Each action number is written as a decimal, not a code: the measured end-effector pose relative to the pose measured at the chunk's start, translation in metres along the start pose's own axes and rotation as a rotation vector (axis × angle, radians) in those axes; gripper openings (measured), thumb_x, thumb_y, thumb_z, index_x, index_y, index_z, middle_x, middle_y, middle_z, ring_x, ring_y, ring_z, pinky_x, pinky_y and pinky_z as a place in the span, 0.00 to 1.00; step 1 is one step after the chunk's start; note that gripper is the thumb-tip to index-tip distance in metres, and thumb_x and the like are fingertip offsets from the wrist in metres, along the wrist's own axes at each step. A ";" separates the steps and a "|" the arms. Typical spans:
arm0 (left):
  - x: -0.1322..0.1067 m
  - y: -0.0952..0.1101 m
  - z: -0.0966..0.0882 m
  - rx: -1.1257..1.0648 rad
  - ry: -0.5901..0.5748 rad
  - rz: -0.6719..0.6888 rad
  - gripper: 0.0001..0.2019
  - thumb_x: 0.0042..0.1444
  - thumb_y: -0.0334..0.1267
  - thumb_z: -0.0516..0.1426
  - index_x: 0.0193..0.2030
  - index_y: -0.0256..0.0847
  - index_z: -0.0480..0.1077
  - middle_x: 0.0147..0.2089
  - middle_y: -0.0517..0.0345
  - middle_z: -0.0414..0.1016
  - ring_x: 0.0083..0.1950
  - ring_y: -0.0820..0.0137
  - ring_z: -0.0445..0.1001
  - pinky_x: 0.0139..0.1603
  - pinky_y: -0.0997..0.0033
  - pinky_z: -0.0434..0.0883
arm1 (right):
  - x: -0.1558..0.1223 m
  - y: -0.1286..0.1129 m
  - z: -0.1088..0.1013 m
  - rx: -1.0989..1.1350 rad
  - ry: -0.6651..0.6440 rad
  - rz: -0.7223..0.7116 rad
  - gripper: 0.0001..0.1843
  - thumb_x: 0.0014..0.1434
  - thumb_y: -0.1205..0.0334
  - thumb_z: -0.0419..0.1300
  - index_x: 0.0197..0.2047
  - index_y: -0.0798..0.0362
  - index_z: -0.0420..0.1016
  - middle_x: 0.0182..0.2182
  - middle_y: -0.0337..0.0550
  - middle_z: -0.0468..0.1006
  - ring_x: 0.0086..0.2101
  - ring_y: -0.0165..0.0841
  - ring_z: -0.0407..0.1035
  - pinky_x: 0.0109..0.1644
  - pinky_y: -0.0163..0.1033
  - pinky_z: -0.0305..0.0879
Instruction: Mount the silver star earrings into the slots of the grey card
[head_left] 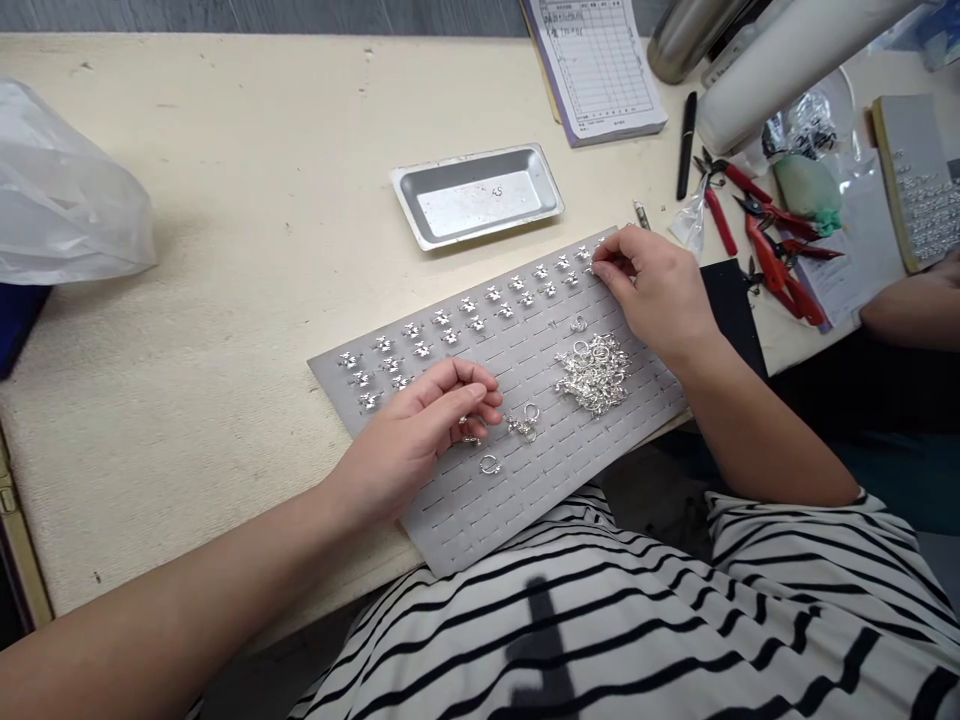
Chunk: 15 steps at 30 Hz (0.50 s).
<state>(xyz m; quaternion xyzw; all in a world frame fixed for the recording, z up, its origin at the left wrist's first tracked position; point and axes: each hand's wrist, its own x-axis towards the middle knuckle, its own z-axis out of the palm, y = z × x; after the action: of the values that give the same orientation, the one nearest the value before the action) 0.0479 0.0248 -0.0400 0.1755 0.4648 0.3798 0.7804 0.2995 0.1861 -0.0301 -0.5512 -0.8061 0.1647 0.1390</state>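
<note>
Two hands over a grey slotted pad (480,500) — the left hand (412,430) curls loosely, holding nothing, just beside three loose rings (489,463), while the right hand (656,290) pinches at the far end of the rows, though whatever sits in those fingertips (600,262) is too small to tell. Roughly thirty silver charms (469,305) stand in rows across the pad, a heap of rings (592,375) sits mid-pad, and one more ring (577,323) lies just above it. Around them on the cream desk (225,130) — one metal tray (476,195), one pen (686,145), one receipt book (596,70), three red pliers (780,270), one plastic bag (64,190). At the right edge, another person's forearm (911,310) lies near a board of silver pieces (919,190).
</note>
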 end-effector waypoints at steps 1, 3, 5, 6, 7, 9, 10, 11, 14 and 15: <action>0.000 0.000 0.000 -0.001 -0.001 -0.002 0.07 0.64 0.43 0.65 0.42 0.44 0.77 0.43 0.59 0.77 0.42 0.75 0.74 0.41 0.76 0.72 | -0.002 0.000 -0.001 0.006 0.007 -0.007 0.05 0.66 0.64 0.60 0.42 0.46 0.77 0.42 0.45 0.82 0.42 0.41 0.75 0.50 0.51 0.70; 0.000 0.000 -0.001 -0.001 -0.002 -0.003 0.07 0.65 0.44 0.65 0.42 0.44 0.77 0.42 0.60 0.77 0.42 0.75 0.74 0.41 0.77 0.72 | -0.009 -0.002 -0.005 0.012 0.026 -0.035 0.06 0.67 0.63 0.59 0.44 0.46 0.77 0.43 0.46 0.82 0.43 0.41 0.75 0.50 0.50 0.71; 0.000 0.000 -0.002 0.007 -0.010 -0.005 0.07 0.65 0.44 0.65 0.42 0.44 0.77 0.42 0.60 0.76 0.42 0.75 0.74 0.42 0.77 0.72 | -0.019 -0.007 -0.010 0.006 0.016 -0.082 0.07 0.70 0.61 0.58 0.45 0.46 0.78 0.44 0.46 0.82 0.44 0.41 0.75 0.51 0.50 0.71; 0.000 0.000 -0.002 0.012 -0.012 -0.006 0.07 0.65 0.44 0.64 0.42 0.44 0.77 0.42 0.60 0.76 0.42 0.75 0.74 0.42 0.77 0.72 | -0.025 -0.010 -0.012 0.000 -0.007 -0.105 0.08 0.70 0.60 0.57 0.45 0.46 0.78 0.44 0.46 0.82 0.44 0.41 0.75 0.51 0.50 0.71; 0.000 0.000 -0.002 0.016 -0.012 -0.006 0.07 0.65 0.44 0.64 0.43 0.44 0.77 0.42 0.60 0.76 0.42 0.75 0.74 0.42 0.77 0.72 | -0.030 -0.013 -0.014 -0.004 -0.040 -0.123 0.08 0.71 0.59 0.57 0.45 0.46 0.79 0.43 0.46 0.82 0.44 0.41 0.75 0.51 0.50 0.71; 0.000 0.000 -0.002 0.016 -0.008 -0.009 0.07 0.66 0.44 0.64 0.43 0.44 0.77 0.42 0.59 0.76 0.42 0.75 0.73 0.41 0.77 0.72 | -0.038 -0.018 -0.015 -0.013 -0.107 -0.139 0.08 0.70 0.57 0.59 0.43 0.47 0.79 0.41 0.46 0.81 0.42 0.41 0.75 0.49 0.50 0.71; 0.000 0.000 -0.001 0.011 -0.005 -0.010 0.07 0.65 0.43 0.64 0.43 0.44 0.76 0.42 0.59 0.76 0.42 0.75 0.73 0.41 0.77 0.72 | -0.041 -0.019 -0.014 -0.020 -0.131 -0.143 0.07 0.69 0.57 0.61 0.42 0.48 0.79 0.41 0.47 0.81 0.42 0.41 0.75 0.49 0.50 0.72; 0.000 0.000 -0.001 0.007 -0.002 -0.011 0.07 0.65 0.43 0.64 0.43 0.44 0.76 0.42 0.59 0.76 0.42 0.75 0.73 0.41 0.77 0.72 | -0.043 -0.020 -0.013 -0.029 -0.147 -0.146 0.06 0.68 0.56 0.63 0.41 0.48 0.79 0.41 0.47 0.80 0.43 0.42 0.75 0.49 0.50 0.72; 0.001 0.000 0.000 0.003 0.009 -0.011 0.06 0.65 0.43 0.64 0.42 0.44 0.76 0.42 0.59 0.76 0.42 0.75 0.74 0.41 0.77 0.72 | -0.043 -0.020 -0.010 -0.035 -0.179 -0.142 0.04 0.67 0.59 0.64 0.40 0.49 0.78 0.39 0.46 0.79 0.42 0.41 0.75 0.47 0.49 0.72; 0.001 0.000 0.001 0.007 0.011 -0.010 0.07 0.65 0.43 0.64 0.42 0.44 0.76 0.43 0.59 0.75 0.42 0.75 0.74 0.41 0.77 0.72 | -0.041 -0.020 -0.010 -0.012 -0.183 -0.128 0.04 0.67 0.60 0.63 0.40 0.49 0.77 0.39 0.45 0.79 0.41 0.40 0.75 0.47 0.49 0.72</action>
<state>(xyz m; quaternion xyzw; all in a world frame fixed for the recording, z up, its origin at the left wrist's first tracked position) 0.0486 0.0256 -0.0398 0.1737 0.4714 0.3752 0.7790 0.3017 0.1420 -0.0148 -0.4823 -0.8498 0.2000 0.0718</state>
